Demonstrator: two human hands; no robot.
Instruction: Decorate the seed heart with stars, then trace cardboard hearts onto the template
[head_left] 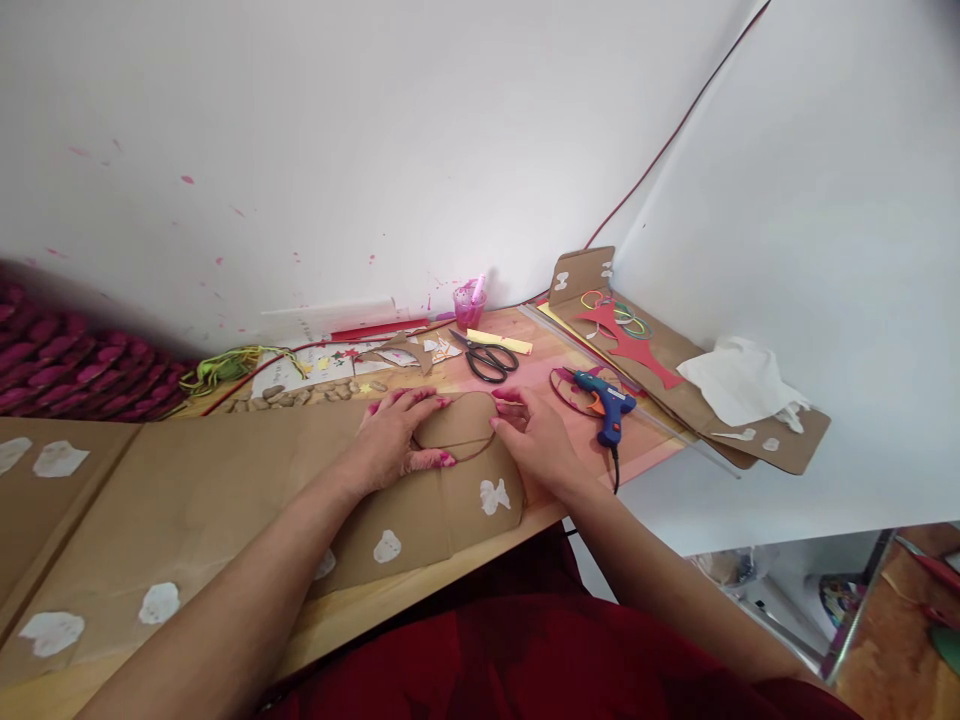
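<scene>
A rounded cardboard piece [454,424] lies on a large flat sheet of brown cardboard [247,490] with white patches on it. At the left side of the rounded piece is my left hand [397,440], its fingers curved along the edge and its thumb at the lower edge. My right hand [531,435] pinches the piece's right edge between thumb and fingers. Pink stains mark the fingertips of both hands. Beyond the hands lie black-handled scissors [487,358], and to the right a blue glue gun [609,402] rests on the table.
A cup with pink paint [470,303] stands near the wall. Small stones [281,397] and green yarn [225,368] lie at the back left. To the right are folded cardboard [802,440], red paper scraps [641,352] and a white cloth [739,380].
</scene>
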